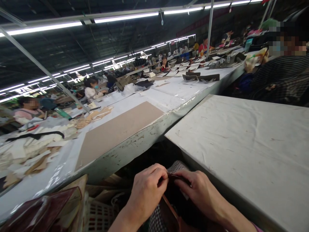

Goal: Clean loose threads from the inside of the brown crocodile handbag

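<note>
In the head view, my left hand (149, 187) and my right hand (201, 191) meet low in the middle, over my lap. Both are closed, thumbs and fingers pinching the upper edge of a dark brown leather piece (172, 209). A lighter brown strip runs down along it. Most of the piece is in shadow or cut off by the frame, so its full shape is unclear. Black-and-white checked cloth (178, 165) shows behind and below my hands.
A long white-covered table (142, 146) crosses ahead, bearing a beige sheet (120, 132) and fabric scraps (36, 148). To my right is another covered table (246, 138). At lower left are a plastic basket (100, 212) and maroon leather (45, 209). A co-worker (285, 71) sits at right.
</note>
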`<action>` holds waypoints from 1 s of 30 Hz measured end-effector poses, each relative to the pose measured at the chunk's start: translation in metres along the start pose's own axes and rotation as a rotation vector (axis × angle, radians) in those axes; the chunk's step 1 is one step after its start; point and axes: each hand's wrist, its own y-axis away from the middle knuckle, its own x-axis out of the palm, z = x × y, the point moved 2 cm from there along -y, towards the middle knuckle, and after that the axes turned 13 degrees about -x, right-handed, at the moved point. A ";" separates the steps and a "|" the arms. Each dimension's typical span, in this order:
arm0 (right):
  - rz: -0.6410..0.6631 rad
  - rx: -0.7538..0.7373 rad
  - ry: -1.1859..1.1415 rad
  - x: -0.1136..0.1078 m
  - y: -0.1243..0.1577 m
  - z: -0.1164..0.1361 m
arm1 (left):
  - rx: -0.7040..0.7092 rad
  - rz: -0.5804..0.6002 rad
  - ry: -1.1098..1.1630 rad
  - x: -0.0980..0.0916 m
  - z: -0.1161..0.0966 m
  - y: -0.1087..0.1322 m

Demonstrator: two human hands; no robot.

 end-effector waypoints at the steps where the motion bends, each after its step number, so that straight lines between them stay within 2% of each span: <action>1: -0.005 -0.005 -0.001 -0.001 0.000 0.000 | 0.016 0.009 0.044 -0.001 -0.001 -0.001; 7: 0.010 0.002 0.061 -0.002 -0.001 0.007 | 0.039 0.181 0.277 -0.006 -0.003 -0.002; 12: 0.033 0.040 0.038 -0.001 -0.002 0.008 | 0.057 0.226 0.315 -0.008 -0.002 -0.001; 19: 0.035 0.120 -0.022 0.001 -0.005 0.008 | 0.207 0.291 0.346 -0.009 0.000 -0.004; 27: 0.094 0.129 0.198 0.005 -0.009 0.004 | 0.231 0.354 0.369 -0.008 -0.003 -0.009; 30: 0.106 0.138 0.196 0.004 -0.010 0.004 | 0.234 0.365 0.368 -0.007 -0.002 -0.010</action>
